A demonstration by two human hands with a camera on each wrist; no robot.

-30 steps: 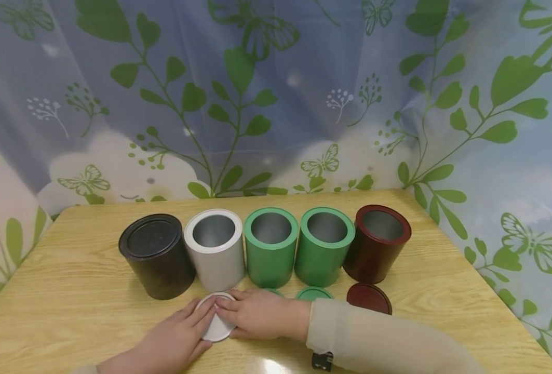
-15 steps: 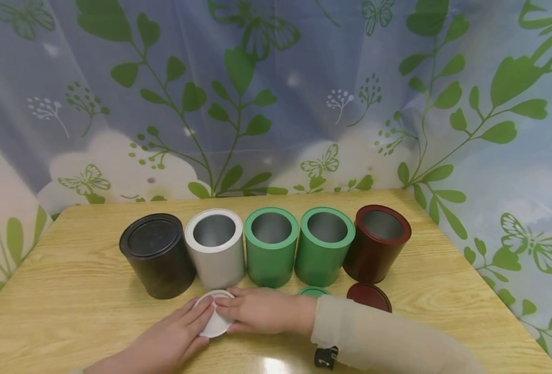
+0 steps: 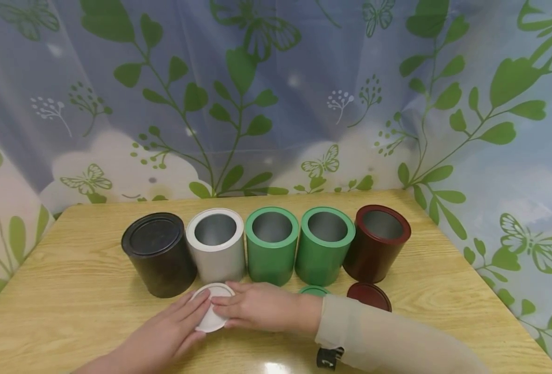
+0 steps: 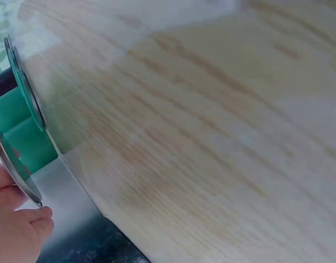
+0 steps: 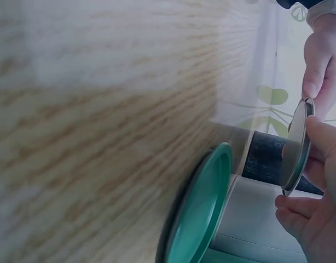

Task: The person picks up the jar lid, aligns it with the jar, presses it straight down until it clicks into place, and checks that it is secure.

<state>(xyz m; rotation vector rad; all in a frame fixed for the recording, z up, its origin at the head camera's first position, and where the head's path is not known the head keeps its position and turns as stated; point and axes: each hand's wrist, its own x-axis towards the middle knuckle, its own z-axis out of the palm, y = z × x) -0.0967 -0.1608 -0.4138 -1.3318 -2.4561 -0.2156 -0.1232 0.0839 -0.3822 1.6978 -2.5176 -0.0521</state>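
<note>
Both hands hold a white round lid (image 3: 210, 322) between them, just in front of the open white can (image 3: 220, 266). My left hand (image 3: 161, 327) grips its left rim, fingers over the top and thumb at the near edge. From the right, my right hand (image 3: 268, 307) holds the opposite side, fingertips on the lid's face. Both wrist views show the lid nearly edge-on and raised off the table; its bare metal underside shows in the right wrist view. A green lid (image 5: 198, 213) lies on the table close to my right hand.
A black can (image 3: 163, 267) with its lid on stands left of the white can. To the right are two open green cans (image 3: 271, 262) and an open dark red can (image 3: 374, 259). A dark red lid (image 3: 368, 296) lies before it. A patterned cloth (image 3: 276, 104) hangs behind.
The white lid has moved slightly away from me, nearer the white can, with both hands on it. My right hand now hides one green lid that showed before. The cans stay put.
</note>
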